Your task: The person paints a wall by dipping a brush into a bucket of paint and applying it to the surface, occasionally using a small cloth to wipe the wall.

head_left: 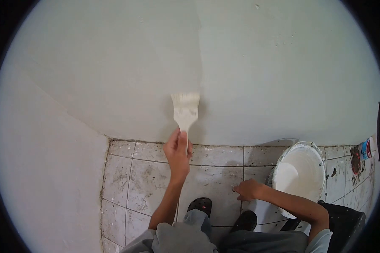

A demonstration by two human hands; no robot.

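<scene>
My left hand [178,147] is closed around the handle of a broad, paint-coated brush [185,110]. The brush points upward, its pale bristles at the wall [249,76]; whether they touch it I cannot tell. A faint vertical edge between two wall shades runs above the brush. My right hand [248,189] hangs over the floor tiles with its fingers bent, just left of a bucket [321,168] with white paint [286,175] inside. Whether those fingers hold something small I cannot make out.
Another wall [50,168] meets the stained tile floor [150,181] at the left. My dark shoes [200,205] are below my hands. A black object [346,225] lies at the lower right, and a small blue, red and white container [366,149] stands at the far right.
</scene>
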